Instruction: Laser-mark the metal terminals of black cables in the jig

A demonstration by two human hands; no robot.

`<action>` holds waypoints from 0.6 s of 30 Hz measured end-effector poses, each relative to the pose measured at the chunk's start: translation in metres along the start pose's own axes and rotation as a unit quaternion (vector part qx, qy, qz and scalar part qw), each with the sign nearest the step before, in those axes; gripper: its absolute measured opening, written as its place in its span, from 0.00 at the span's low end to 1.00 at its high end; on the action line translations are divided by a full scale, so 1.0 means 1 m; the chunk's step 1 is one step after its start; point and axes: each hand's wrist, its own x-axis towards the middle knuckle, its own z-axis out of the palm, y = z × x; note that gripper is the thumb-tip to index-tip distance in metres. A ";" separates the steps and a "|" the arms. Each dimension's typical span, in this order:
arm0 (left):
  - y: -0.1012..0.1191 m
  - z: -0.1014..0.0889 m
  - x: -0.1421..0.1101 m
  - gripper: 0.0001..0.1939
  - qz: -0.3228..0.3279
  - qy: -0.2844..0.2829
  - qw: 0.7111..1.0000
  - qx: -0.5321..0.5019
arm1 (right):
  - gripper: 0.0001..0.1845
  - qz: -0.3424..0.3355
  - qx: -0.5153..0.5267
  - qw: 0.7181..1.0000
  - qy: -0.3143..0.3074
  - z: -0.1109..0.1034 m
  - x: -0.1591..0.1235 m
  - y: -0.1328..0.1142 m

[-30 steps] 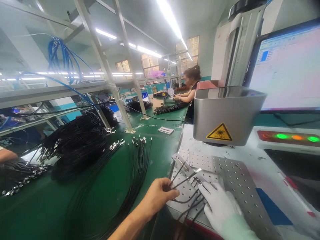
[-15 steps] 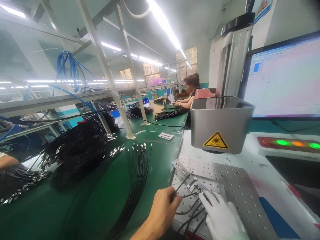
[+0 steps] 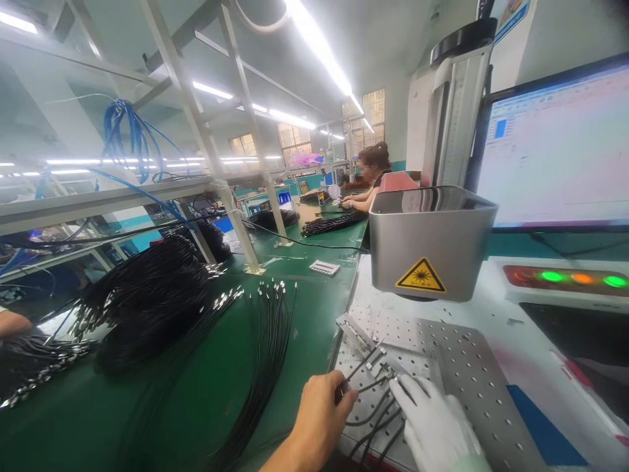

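Observation:
My left hand (image 3: 322, 406) is bare and closed, with thumb and fingers pinching a thin black cable (image 3: 361, 367). That cable slants up toward a small metal fixture (image 3: 382, 368) on the perforated plate. Beside it, my right hand (image 3: 435, 419), in a white glove, has its fingertips at the fixture's near edge, closed on the end of a black cable (image 3: 381, 414). Its thumb and the exact grip are hidden. Several cables run from the fixture down between my hands.
A grey laser head (image 3: 432, 246) with a yellow warning sign overhangs the perforated plate (image 3: 472, 367). Bundled black cables (image 3: 268, 347) lie on the green table (image 3: 196, 406). A monitor (image 3: 560, 144) stands right. A co-worker (image 3: 373, 170) sits farther back; another person's hand (image 3: 12, 322) shows far left.
The camera view has shifted slightly. Both hands keep nearly the same place and grip at the fixture.

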 end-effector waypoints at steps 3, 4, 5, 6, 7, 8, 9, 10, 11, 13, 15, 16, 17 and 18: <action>-0.001 0.003 0.001 0.11 -0.003 -0.006 1.000 0.027 | 0.26 -0.009 0.003 1.000 0.007 0.000 0.001 0.001; -0.001 0.004 0.001 0.11 -0.004 -0.009 0.999 0.032 | 0.26 -0.014 0.003 1.000 0.009 -0.001 0.002 0.001; -0.002 0.005 0.002 0.10 -0.006 -0.010 0.999 0.034 | 0.26 -0.017 0.002 1.000 0.011 -0.002 0.002 0.001; -0.002 0.006 0.002 0.10 -0.006 -0.010 0.999 0.034 | 0.26 -0.019 0.003 1.000 0.011 -0.003 0.003 0.001; -0.002 0.006 0.003 0.10 -0.006 -0.012 0.999 0.033 | 0.26 -0.019 0.004 1.000 0.012 -0.004 0.004 0.000; -0.002 0.006 0.003 0.10 -0.008 -0.014 0.999 0.030 | 0.26 -0.019 0.006 1.000 0.015 -0.004 0.004 0.000; -0.002 0.006 0.004 0.10 -0.009 -0.016 0.999 0.028 | 0.25 -0.020 0.011 1.000 0.020 -0.004 0.005 0.000; -0.002 0.006 0.004 0.10 -0.011 -0.018 0.999 0.025 | 0.24 -0.022 0.017 0.999 0.026 -0.003 0.007 0.001; -0.002 0.006 0.005 0.10 -0.015 -0.022 0.999 0.022 | 0.23 -0.026 0.027 0.999 0.034 -0.001 0.008 0.002; -0.001 0.004 0.005 0.11 -0.021 -0.027 0.999 0.017 | 0.23 -0.044 0.050 0.997 0.050 0.002 0.011 0.005; 0.000 0.002 0.005 0.12 -0.019 -0.030 0.999 0.005 | 0.26 -0.064 0.065 0.994 0.060 0.006 0.014 0.007; 0.000 0.001 0.005 0.12 -0.015 -0.033 0.999 -0.007 | 0.27 -0.067 0.067 0.994 0.062 0.008 0.016 0.008; 0.000 0.001 0.005 0.13 -0.013 -0.040 0.999 -0.024 | 0.29 -0.064 0.067 0.994 0.064 0.009 0.017 0.008; -0.001 0.001 0.005 0.13 -0.012 -0.049 0.998 -0.043 | 0.29 -0.056 0.064 0.994 0.065 0.011 0.017 0.007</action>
